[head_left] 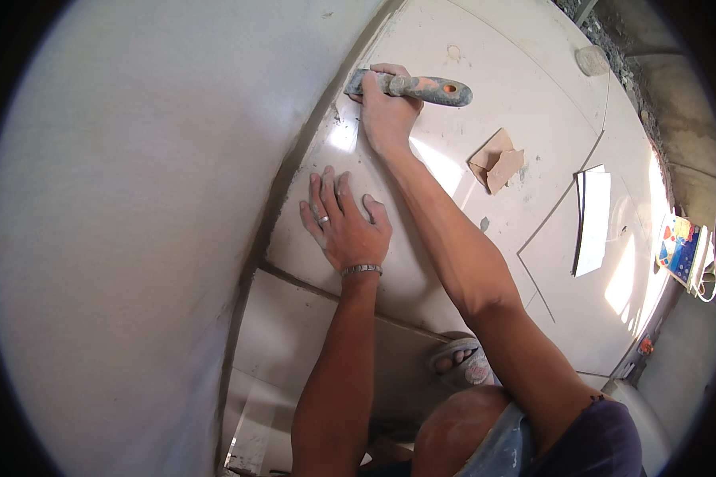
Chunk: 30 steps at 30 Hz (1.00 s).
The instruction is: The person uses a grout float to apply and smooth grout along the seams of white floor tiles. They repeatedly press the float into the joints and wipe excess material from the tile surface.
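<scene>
My right hand (388, 115) is closed round the neck and blade of a putty knife (433, 91), whose grimy grey and orange handle sticks out to the right. The blade end meets the edge of the pale floor tile (422, 262), at the gap along the wall. Nearer to me, my left hand (348, 222) lies on the tile with its fingers spread and holds nothing. It wears a ring and a metal bracelet, and dust coats its fingertips. Right of my right forearm, torn brown cardboard pieces (497, 161) lie on the floor.
A smooth pale wall (135, 222) fills the left side. White strips (592, 222) lie on tiles to the right, with a colourful bag (680, 250) beyond. A roundish grey lump (591, 60) sits at the far right, near rubble. My sandalled foot (463, 362) rests below.
</scene>
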### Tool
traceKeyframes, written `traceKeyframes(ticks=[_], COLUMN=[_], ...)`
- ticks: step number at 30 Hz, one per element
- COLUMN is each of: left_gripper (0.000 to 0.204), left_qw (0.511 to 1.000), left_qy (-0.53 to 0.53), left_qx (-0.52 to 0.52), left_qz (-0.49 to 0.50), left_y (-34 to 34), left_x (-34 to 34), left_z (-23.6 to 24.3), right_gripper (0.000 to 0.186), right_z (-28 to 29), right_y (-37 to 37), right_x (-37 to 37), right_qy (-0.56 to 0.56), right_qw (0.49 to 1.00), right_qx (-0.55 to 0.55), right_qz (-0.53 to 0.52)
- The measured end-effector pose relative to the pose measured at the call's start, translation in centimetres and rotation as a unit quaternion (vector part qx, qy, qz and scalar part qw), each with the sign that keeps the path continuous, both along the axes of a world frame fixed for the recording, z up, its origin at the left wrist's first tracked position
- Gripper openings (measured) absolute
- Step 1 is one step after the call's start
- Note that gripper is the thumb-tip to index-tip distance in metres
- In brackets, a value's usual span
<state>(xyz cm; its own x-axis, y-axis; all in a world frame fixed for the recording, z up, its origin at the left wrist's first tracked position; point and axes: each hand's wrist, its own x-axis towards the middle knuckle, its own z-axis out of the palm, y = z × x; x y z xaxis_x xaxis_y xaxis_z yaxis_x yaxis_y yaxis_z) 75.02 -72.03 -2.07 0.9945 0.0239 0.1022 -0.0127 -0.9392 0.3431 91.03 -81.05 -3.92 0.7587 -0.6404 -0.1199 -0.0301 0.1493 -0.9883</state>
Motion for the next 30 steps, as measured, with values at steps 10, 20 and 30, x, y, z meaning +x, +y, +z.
traceKeyframes(ticks=[10,20,30], left_gripper=[0.048,0.047,0.046], left_qw=[1.000,1.000,1.000], left_qy=[0.009,-0.013,-0.023], left_qx=[-0.007,-0.003,-0.007], left_qz=[0.004,0.004,0.004], left_y=[0.1,0.1,0.1], left_x=[-0.1,0.0,-0.1], left_z=[-0.2,-0.4,-0.4], right_gripper=[0.015,0.016,0.017], right_z=[0.5,-0.5,0.6], right_y=[-1.8,-3.5,-3.1], right_x=[0.4,0.9,0.7], right_qy=[-0.046,0.005,-0.003], right_qw=[0.998,0.994,0.995], right_qx=[0.040,-0.038,-0.026], right_qz=[0.005,0.102,0.099])
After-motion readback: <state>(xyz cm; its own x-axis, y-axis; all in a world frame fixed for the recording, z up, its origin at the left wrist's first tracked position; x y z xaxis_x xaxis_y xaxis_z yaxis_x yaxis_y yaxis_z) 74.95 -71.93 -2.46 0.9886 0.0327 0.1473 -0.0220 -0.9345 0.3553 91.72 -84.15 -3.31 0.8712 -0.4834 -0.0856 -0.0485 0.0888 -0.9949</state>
